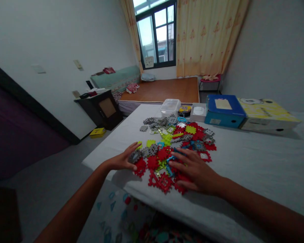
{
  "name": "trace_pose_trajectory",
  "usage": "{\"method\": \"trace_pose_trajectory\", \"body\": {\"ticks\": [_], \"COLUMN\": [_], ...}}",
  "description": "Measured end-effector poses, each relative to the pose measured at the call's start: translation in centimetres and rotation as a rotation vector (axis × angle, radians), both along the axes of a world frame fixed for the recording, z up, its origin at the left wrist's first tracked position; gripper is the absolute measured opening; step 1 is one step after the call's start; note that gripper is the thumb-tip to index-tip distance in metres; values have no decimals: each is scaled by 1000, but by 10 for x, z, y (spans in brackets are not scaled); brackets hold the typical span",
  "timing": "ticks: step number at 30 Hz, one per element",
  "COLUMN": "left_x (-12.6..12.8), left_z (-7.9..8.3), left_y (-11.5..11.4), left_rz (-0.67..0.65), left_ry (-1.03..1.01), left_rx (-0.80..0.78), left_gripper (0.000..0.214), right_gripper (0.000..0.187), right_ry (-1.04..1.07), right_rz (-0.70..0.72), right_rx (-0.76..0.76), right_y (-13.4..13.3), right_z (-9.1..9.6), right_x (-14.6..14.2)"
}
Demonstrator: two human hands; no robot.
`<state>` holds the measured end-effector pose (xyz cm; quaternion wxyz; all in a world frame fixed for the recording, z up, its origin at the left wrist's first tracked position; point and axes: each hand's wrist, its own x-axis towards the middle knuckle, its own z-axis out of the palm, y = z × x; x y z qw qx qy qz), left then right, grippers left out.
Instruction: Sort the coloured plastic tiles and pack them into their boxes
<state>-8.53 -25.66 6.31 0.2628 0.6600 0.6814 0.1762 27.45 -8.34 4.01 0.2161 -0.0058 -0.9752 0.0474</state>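
Note:
A spread-out heap of toothed, flat plastic building pieces lies on the white-covered table [126,126]. Red pieces [165,182] are at the near side, grey pieces [155,121] at the far left, and yellow-green pieces [166,138] in the middle, with some blue among them. My left hand [124,158] rests at the heap's left edge, thumb and fingers apart around grey and red pieces. My right hand [195,170] lies with spread fingers over red and blue pieces on the right. Its palm hides what is beneath.
Behind the heap stand a clear plastic box [170,106], a round yellow-and-black tin [184,110] and a small white box [198,112]. A blue box [225,111] and a yellow-and-white box [268,116] stand at the right. The table's near edge runs below my hands.

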Motion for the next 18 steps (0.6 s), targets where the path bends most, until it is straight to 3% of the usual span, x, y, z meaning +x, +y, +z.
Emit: {"method": "trace_pose_trajectory", "body": {"ticks": [3,6,9,12,18], "left_x": [10,32,51,66,106], "left_z": [-22,-34,-40,-46,-53], "left_y": [-13,3,29,54,113], "left_rz": [-13,-36,-81,-27,32], "left_ry": [136,167,129,94,-140], "left_rx": [10,116,259,398,509], "left_gripper": [124,121,97,73,50], "right_gripper": [80,81,68,48,18], "right_ry": [-162,-229,-255,-226,-25], "right_rz": [142,60,-46,-99,-198], "right_rx": [41,43,45,88,117], "right_y": [-30,-30,-18,-4,32], "right_z": [2,2,6,7,-2], "right_x": [-30,-52,-57,-51,-26]}}
